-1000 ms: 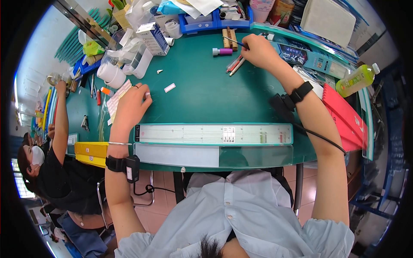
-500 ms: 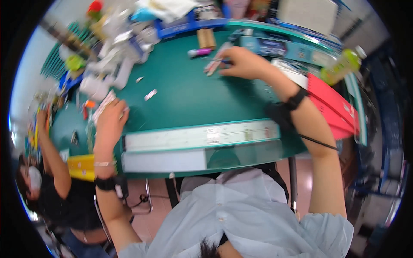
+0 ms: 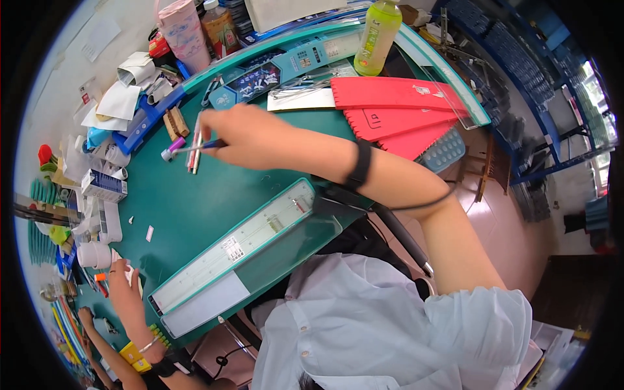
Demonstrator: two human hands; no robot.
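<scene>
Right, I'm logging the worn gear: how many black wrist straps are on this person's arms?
2: one strap behind the right hand, the other strap behind the left hand. Beyond the lower edge, I can't tell.

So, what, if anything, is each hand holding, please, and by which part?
The right hand holds a thin tool by its dark handle; whether the left hand grips anything cannot be told.
</scene>
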